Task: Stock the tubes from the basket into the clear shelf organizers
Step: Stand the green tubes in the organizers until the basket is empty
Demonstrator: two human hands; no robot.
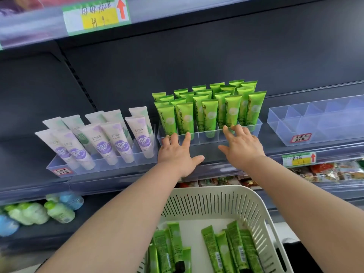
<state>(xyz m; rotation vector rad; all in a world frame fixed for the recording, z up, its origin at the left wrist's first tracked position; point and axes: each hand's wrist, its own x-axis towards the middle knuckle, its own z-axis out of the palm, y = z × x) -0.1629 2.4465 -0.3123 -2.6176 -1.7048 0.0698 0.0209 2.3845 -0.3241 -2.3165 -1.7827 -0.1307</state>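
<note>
A: On the shelf (118, 182) at 12 o'clock, both hands are on the middle organizer (206, 137). Left hand (177, 154) at 11, right hand (242, 146) at 1. Fingers are straight and spread, with the tips against its front wall. Nothing is gripped.

B: Step?

A: Looks like squaring the organizer or pushing it back, between refills. Green tubes (208, 113) stand in its slots, crimped ends up, and the rows look close to full.

B: Where's the stock?

A: Loose tubes (226, 251) lie flat in the white basket (208, 189) at 6 o'clock. Several are there, so I'd say the task isn't finished.

B: Next move?

A: Probably lift a hand off, reach down to 6, pinch one tube and stand it in a free slot. The front row looks taken, so it may need a back slot or the third organizer (315, 123) at 3. The tubes are packed tight, so a careless nudge could tip the neighbours.

B: Surroundings?

A: Dark store shelving with a dark back panel. Pale purple tubes (102, 142) lean in another organizer (98, 164) at 9. There's a price tag (299, 159) at 3, bottles (39, 211) at 8 and snack packets (325, 172) at 4.
</note>
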